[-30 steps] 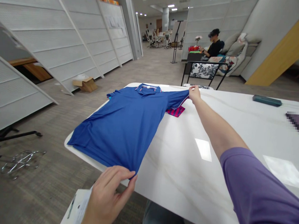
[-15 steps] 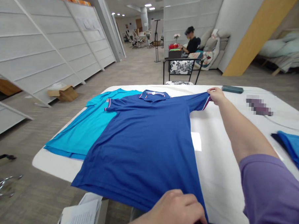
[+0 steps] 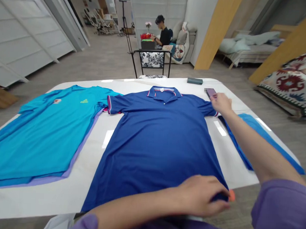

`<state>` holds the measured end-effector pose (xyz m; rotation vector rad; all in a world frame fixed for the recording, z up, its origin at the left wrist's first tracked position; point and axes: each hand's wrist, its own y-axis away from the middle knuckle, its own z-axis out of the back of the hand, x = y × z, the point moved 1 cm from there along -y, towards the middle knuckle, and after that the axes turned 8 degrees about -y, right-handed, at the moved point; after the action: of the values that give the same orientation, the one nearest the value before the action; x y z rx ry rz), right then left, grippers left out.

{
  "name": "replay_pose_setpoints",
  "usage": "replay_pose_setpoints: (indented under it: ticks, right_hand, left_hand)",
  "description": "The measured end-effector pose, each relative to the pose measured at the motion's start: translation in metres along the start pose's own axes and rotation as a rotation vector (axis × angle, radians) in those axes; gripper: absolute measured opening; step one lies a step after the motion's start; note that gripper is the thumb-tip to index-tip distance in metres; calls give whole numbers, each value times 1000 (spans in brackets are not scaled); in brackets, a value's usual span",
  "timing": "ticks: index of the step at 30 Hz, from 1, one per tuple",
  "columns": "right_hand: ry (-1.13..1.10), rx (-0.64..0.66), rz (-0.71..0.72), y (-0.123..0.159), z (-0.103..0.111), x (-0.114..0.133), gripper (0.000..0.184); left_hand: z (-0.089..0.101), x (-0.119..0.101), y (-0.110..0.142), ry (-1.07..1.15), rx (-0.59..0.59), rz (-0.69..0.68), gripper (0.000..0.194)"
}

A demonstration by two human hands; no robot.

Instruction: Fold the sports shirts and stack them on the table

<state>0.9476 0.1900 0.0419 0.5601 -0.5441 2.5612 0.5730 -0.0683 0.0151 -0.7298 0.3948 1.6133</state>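
A dark blue polo shirt lies spread face up on the white table, collar at the far side. My left hand reaches across and pinches the shirt's lower right hem corner at the table's near edge. My right hand is stretched out and grips the end of the shirt's right sleeve. Both hands are closed on fabric.
A turquoise shirt lies flat at the left over a lilac one. Another blue garment lies at the right edge. A dark case and a small blurred object sit at the far side. A chair and a seated person are beyond.
The blue shirt has been dragged rightward to the middle of the table and laid flat. Both hands kept their hold, and my view swung right, showing the turquoise shirt fully.
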Motion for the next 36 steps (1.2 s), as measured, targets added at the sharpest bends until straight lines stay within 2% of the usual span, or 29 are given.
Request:
replay_pose_setpoints:
  ticks: [3, 5, 6, 8, 11, 13, 15, 17, 19, 20, 22, 24, 25, 28, 30, 33, 36]
  right_hand:
    - [-4, 236, 224, 68, -17, 19, 58]
    - [-28, 320, 297, 121, -25, 35, 81]
    - [-38, 339, 309, 148, -28, 42, 92]
    - [-46, 365, 322, 201, -32, 51, 106]
    - [-36, 389, 341, 271, -34, 53, 105]
    - [-17, 402, 350, 302, -32, 50, 101]
    - [12, 422, 362, 313, -28, 47, 103]
    - [31, 425, 370, 297, -25, 48, 107]
    - [30, 385, 341, 257, -26, 55, 105]
    - [28, 361, 314, 230, -30, 61, 103]
    - [34, 347, 247, 170, -46, 77, 97]
    - [48, 365, 196, 111, -73, 96, 93]
    - [56, 377, 182, 85, -89, 105, 92]
    - [67, 406, 171, 20, -139, 126, 92]
    - [81, 419, 172, -13, -169, 133, 93]
    - [113, 415, 202, -56, -201, 139, 92]
    - [146, 419, 267, -97, -223, 145, 97]
  left_hand:
    - [68, 33, 65, -250, -247, 244, 34]
    - [98, 59, 121, -496, -342, 439, 45]
    - [107, 70, 149, -600, -376, 537, 53]
    - [108, 85, 203, -729, -435, 713, 67]
    - [80, 86, 263, -784, -432, 851, 76]
    - [58, 74, 284, -809, -402, 874, 77]
    - [51, 63, 289, -827, -373, 893, 80]
    - [73, 65, 279, -829, -368, 917, 80]
    - [121, 92, 253, -833, -412, 892, 76]
    - [151, 116, 234, -835, -449, 849, 73]
    - [213, 181, 186, -806, -490, 702, 67]
    - [263, 258, 134, -731, -423, 619, 65]
    - [282, 296, 109, -702, -380, 643, 65]
    - [314, 396, 55, -649, -297, 756, 71]
    - [323, 445, 38, -640, -289, 808, 78]
    - [338, 500, 32, -655, -297, 877, 88]
    - [358, 541, 31, -658, -334, 912, 93]
